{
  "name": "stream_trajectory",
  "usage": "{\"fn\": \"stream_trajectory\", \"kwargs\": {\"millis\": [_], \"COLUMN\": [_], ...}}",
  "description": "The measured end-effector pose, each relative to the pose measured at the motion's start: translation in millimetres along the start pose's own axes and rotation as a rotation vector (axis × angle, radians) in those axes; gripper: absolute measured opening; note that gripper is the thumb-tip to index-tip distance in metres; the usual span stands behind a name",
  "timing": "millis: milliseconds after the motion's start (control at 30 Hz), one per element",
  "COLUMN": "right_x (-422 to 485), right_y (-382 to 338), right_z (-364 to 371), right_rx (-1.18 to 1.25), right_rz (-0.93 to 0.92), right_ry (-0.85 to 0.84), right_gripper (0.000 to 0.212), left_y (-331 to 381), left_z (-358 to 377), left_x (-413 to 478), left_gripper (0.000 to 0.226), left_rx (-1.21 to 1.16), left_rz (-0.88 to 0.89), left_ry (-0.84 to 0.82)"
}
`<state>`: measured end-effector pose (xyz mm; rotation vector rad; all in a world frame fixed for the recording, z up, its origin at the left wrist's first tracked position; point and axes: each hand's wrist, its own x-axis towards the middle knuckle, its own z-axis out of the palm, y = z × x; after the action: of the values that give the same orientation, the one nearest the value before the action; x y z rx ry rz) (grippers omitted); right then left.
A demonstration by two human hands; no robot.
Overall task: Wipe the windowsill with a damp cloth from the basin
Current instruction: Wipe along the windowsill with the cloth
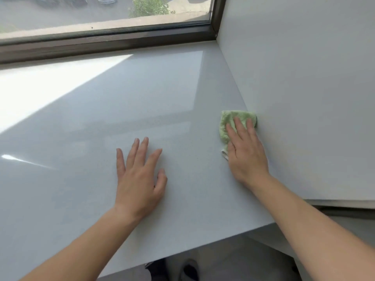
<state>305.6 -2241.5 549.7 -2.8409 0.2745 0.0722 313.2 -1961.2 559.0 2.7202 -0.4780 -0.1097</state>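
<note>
Head view, looking down on a pale, glossy windowsill [97, 126]. The green cloth [228, 121], folded into a small pad, lies on the right-hand part of the sill, its far right edge touching the white side wall [304, 94] where wall and sill meet. The right hand [246, 154] rests palm-down on the cloth, fingers straight and close together, pressing it flat rather than curling round it; a whitish corner of the cloth shows from under the thumb side of this hand. The left hand [139, 179] lies flat on the bare sill, well apart from the cloth, with fingers moderately spread and straight and nothing held. Both forearms are bare. A bright patch of sunlight [40, 88] falls across the far left of the sill. A dark window frame [105, 42] runs along the back edge of the sill; through the glass [81, 15] a shrub [149, 6] and parked cars [60, 0] are visible. Below the sill's near edge a dark shoe [189, 269] stands on the floor.
</note>
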Motion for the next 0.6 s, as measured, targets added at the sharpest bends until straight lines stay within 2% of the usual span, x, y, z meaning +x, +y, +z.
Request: {"fn": "stream_trajectory", "kwargs": {"millis": [67,133,167,233,300,367,467,600], "right_x": [0,-27,-49,-94,-99,-73,-42,-81], "right_y": [-10,-35,-50,-68,-56,-29,6,25], "right_z": [3,12,16,20,13,3,-16,-18], "right_rx": [-0.021,-0.039,-0.048,-0.041,-0.026,-0.041,-0.068,-0.079], "right_rz": [0.109,0.125,0.056,-0.197,-0.366,-0.304,-0.068,-0.077], "right_ry": [0.049,0.083,0.055,-0.045,-0.118,-0.105,-0.118,-0.111], "right_gripper": [0.061,0.062,0.063,0.065,0.066,0.069,0.074,0.073], "left_y": [12,19,20,19,18,18,21,21], "left_z": [5,13,17,20,21,21,21,16], "left_x": [-22,-40,-46,-49,-47,-46,-46,-44], "left_gripper": [0.057,0.059,0.061,0.063,0.063,0.064,0.065,0.069], "left_rx": [0.026,0.058,0.074,0.108,0.129,0.141,0.14,0.084], "left_rz": [0.011,0.013,0.007,-0.011,-0.013,-0.006,-0.011,-0.006], "left_ry": [-0.024,-0.06,-0.073,-0.084,-0.091,-0.102,-0.119,-0.147]}}
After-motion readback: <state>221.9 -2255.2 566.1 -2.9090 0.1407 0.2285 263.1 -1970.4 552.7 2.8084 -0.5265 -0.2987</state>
